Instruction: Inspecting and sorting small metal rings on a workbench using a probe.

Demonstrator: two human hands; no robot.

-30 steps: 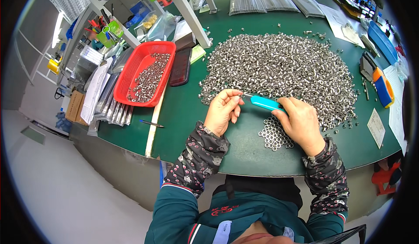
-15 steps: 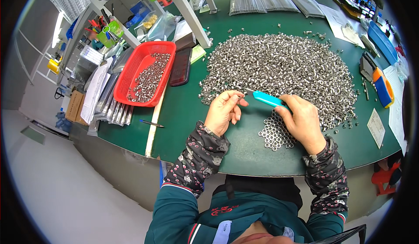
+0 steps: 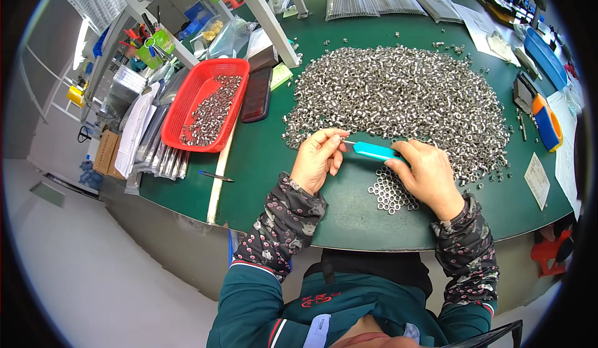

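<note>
My left hand is raised over the near edge of a big heap of small metal rings. Thumb and forefinger pinch one small metal ring, mostly hidden by the fingertips. From the right, my right hand grips a teal-handled tool, which looks like a deburring tool. Its thin metal tip points left and meets the ring at the left fingertips; whether it sits inside the bore I cannot tell. Below the right hand, a flat patch of rings lies in a single layer, partly covered by that hand.
At left stands a red plastic basket partly filled with small metal parts, beside a dark phone-like slab. A pen lies nearer me. Bagged rods rest at the back. An orange-and-blue tool and a blue tray are at right.
My right hand has brought the teal-handled tool slightly left and down, levelling it, so its tip now reaches the left fingertips. The left hand has barely moved.
</note>
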